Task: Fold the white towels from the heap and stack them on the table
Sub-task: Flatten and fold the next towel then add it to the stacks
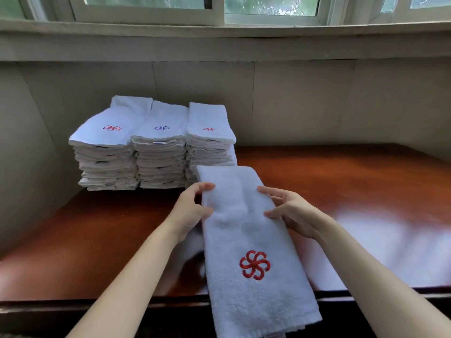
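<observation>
lying between hands (192,211) (288,212), folded towel (246,230), edges pinched

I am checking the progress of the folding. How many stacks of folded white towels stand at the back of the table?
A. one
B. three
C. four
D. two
B: three stacks of folded towels stand side by side on the table, beyond the towel that both hands hold.

Stacks of identical logo-embroidered towels (151,142) are sitting on a wooden table (341,186) under a window (268,6), suggesting a hotel linen room.
</observation>
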Demonstrator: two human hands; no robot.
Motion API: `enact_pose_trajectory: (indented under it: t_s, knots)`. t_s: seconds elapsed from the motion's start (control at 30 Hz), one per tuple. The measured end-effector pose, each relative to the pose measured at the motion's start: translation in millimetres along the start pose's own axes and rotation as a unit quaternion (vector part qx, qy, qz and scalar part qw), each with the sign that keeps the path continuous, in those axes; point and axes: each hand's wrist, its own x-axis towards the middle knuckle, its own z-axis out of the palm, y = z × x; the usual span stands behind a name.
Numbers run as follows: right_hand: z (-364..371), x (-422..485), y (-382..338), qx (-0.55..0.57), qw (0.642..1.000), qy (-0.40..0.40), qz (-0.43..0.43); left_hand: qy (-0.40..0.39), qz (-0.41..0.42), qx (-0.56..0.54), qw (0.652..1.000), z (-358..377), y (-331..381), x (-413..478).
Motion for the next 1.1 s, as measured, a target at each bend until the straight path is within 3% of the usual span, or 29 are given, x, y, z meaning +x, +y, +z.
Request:
enact_pose_trajectory:
  t_s: [0.2,0.57,0.77,0.83,0.9,0.97,1.03,1.1]
  knots:
    - [18,-14,-28,0.011,0.994,0.035,-0.105,0.010,0.117,0.034,0.993,-11,40,-10]
    - [75,12,-140,-0.003,0.979,-0.009,-0.203,0.052,0.166,0.091,0.981,-96,145,4]
    - [102,104,-245,-0.034,0.972,0.027,-0.233,0.058,0.159,0.127,0.977,-158,229,97]
    - [109,153,-276,-0.042,0.969,0.052,-0.237,0.100,0.170,0.120,0.973,-171,244,144]
    - [118,209,-286,-0.059,0.973,0.063,-0.214,0.141,0.138,0.096,0.976,-183,236,191]
    - [124,262,-265,-0.106,0.983,0.059,-0.137,0.148,0.037,0.104,0.983,-193,199,230]
    - [129,294,-226,-0.187,0.980,0.061,-0.023,0.120,-0.083,0.149,0.978,-200,144,255]
    - [129,310,-195,-0.278,0.956,0.088,0.033,0.088,-0.118,0.222,0.964,-207,97,273]
